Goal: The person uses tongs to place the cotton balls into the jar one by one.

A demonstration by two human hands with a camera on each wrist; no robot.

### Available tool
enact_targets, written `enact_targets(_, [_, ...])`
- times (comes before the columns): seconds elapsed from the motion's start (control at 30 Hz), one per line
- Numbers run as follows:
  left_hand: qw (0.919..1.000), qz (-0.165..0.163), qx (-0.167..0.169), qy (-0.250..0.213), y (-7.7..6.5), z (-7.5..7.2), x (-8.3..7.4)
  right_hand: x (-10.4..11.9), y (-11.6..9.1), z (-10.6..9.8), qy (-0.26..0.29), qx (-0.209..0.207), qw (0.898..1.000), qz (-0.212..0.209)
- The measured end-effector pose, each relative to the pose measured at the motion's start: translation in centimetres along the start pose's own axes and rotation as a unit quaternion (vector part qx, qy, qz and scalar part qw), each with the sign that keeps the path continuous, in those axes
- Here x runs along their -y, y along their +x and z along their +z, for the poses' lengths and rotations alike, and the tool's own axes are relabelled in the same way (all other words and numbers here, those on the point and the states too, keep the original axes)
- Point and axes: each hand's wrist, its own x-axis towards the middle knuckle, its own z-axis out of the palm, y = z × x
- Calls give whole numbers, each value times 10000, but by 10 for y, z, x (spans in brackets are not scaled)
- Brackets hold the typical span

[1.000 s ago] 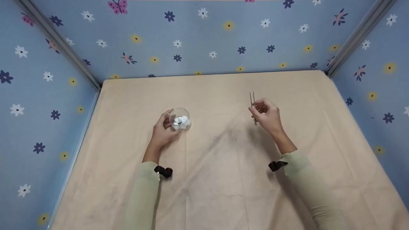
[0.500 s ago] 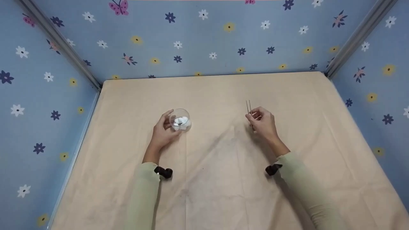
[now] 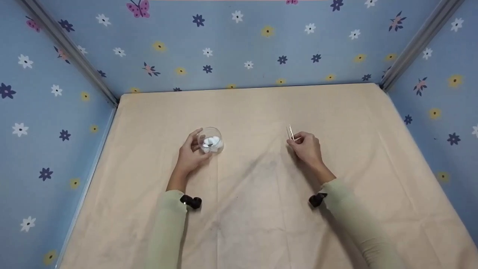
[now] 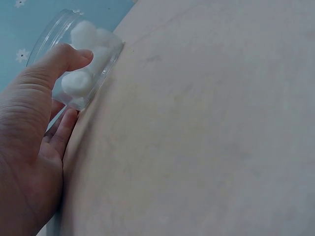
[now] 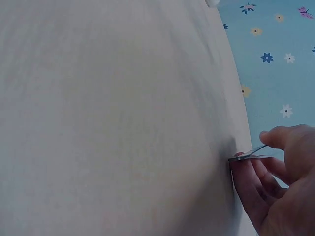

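A clear round jar [image 3: 210,131] stands left of the table's middle, with several white cotton balls [image 3: 211,142] inside. My left hand [image 3: 190,155] grips it from the left; in the left wrist view the thumb lies across the jar's side and the cotton balls [image 4: 78,83] show through the wall. To the right, my right hand [image 3: 307,149] pinches metal tweezers [image 3: 290,131] between thumb and fingers, their two tips apart and pointing away from me. In the right wrist view the joined end of the tweezers [image 5: 241,158] shows close over the cloth, near the fingers.
A beige cloth [image 3: 246,209] with creases covers the table. Blue flowered walls [image 3: 224,41] rise behind it and on both sides. Each sleeve carries a small black wrist camera [image 3: 317,200].
My right hand has come down and toward me with the tweezers, shifting slightly left, and is now lower over the cloth. The left hand and the jar have stayed in place.
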Motion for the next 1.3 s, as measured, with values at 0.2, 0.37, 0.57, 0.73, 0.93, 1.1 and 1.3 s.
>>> enact_targets(0.2, [10000,-27,34,43,-1,0,-1,-8,5,4,-327,44,9995,-18])
enact_targets(0.37, [10000,-41,36,21,0,1,-2,-4,1,4,-637,135,9976,-246])
enact_targets(0.57, [10000,8,-19,31,1,0,1,-8,6,7,-890,113,9953,-360])
enact_targets(0.73, [10000,34,-2,43,1,2,1,-14,10,10,-1157,93,9929,-252])
enact_targets(0.93, [10000,80,38,6,3,3,-1,-2,3,4,-1110,219,9936,-32])
enact_targets(1.1, [10000,29,34,73,4,2,-2,-7,5,7,-1021,247,9945,-37])
enact_targets(1.3, [9999,8,134,93,2,-1,-3,-11,7,10,-1008,316,9944,26])
